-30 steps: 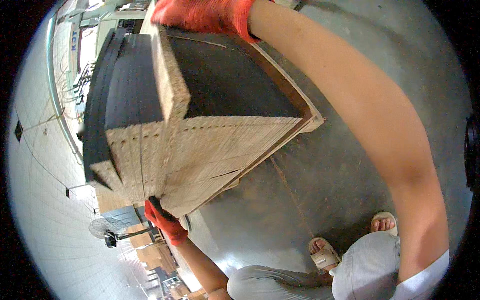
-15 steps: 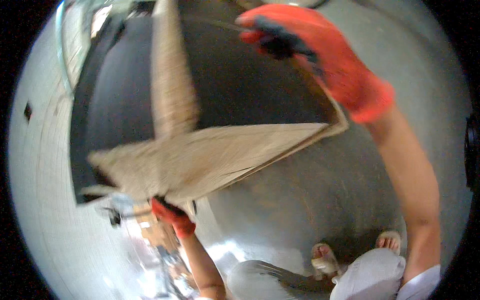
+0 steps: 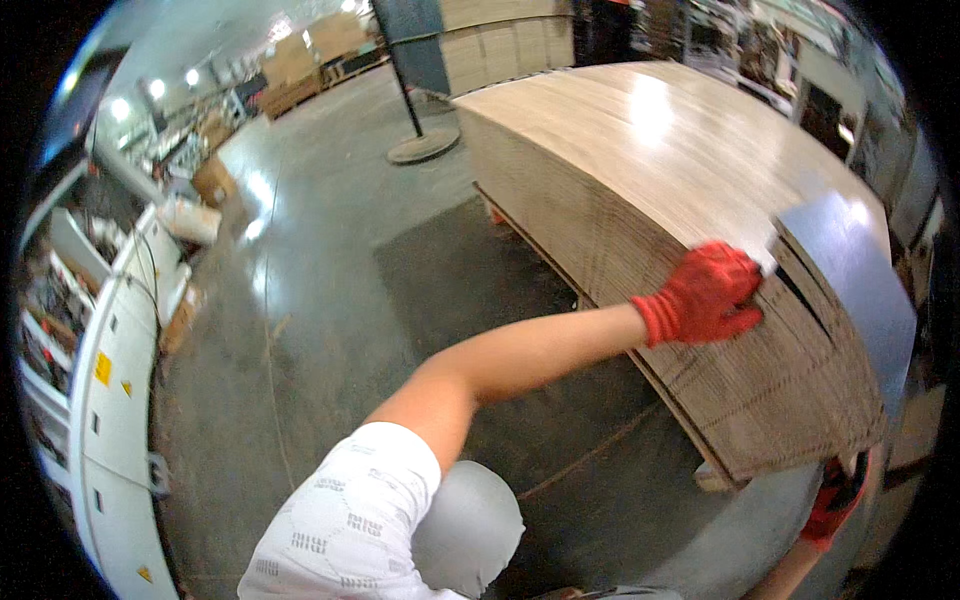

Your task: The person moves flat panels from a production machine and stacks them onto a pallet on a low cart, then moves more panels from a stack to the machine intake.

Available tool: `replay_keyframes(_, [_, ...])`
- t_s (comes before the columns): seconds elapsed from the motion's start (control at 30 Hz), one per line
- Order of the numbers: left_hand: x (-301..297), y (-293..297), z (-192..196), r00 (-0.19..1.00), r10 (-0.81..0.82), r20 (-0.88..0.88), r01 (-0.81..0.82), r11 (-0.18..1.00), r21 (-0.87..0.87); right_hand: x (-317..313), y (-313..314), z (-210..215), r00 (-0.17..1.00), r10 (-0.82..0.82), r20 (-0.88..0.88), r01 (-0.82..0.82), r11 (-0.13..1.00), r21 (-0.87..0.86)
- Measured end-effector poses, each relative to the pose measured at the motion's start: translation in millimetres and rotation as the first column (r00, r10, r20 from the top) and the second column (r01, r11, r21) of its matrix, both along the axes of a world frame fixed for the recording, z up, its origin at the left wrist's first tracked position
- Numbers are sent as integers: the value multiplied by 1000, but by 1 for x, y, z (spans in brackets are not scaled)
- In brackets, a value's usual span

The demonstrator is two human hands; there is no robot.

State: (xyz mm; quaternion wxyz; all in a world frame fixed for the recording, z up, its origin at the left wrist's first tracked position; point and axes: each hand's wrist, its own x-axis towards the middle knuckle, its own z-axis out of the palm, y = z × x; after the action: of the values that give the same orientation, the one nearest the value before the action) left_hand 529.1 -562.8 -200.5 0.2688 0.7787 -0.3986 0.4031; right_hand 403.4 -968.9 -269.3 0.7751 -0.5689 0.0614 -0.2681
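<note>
My left hand (image 3: 705, 295), in a red glove, reaches across to the side of a tall stack of wood-grain boards (image 3: 640, 170). Its thumb stands apart from the slightly bent fingers, beside a dark gap under the upper boards. On the stack's right end lies a shiny grey-blue panel (image 3: 855, 275) on a few boards set a little askew. Low at the near right corner is my right hand (image 3: 838, 495), also red-gloved with a dark palm. Its fingers curl up at the boards' end and are partly hidden there.
A pallet (image 3: 715, 478) carries the stack. On the left stands a long white machine (image 3: 115, 430) with warning labels. A post on a round base (image 3: 423, 147) rises from the concrete floor (image 3: 330, 330). Cardboard boxes (image 3: 213, 182) and more stacked boards (image 3: 510, 45) lie beyond.
The view has swung from a dark-faced panel held in both hands to the board stack. My left hand now reaches right to the stack's side; my right hand is low at its end.
</note>
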Motion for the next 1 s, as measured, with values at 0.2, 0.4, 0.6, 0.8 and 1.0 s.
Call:
replay_keyframes(0.2, [-8, 33, -20, 990, -85, 113, 97, 990, -106, -23, -31, 2, 987, 21, -156, -7, 996, 92])
replay_keyframes(0.4, [13, -11, -17, 998, -47, 38, 48, 998, -30, -27, -23, 42, 964, 57, -259, -1, 977, 213])
replay_keyframes(0.6, [31, 67, -22, 996, -66, 67, 59, 993, 103, 27, 29, 37, 956, 109, -273, -154, 977, -149])
replay_keyframes(0.8, [63, 91, -8, 969, -222, -111, 224, 975, 2, 37, 79, 76, 980, -195, -38, 1, 200, -980])
replay_keyframes(1.0, [55, 44, -19, 633, -400, -662, 433, 893, -125, 7, 14, 44, 960, 254, 115, 35, 297, -954])
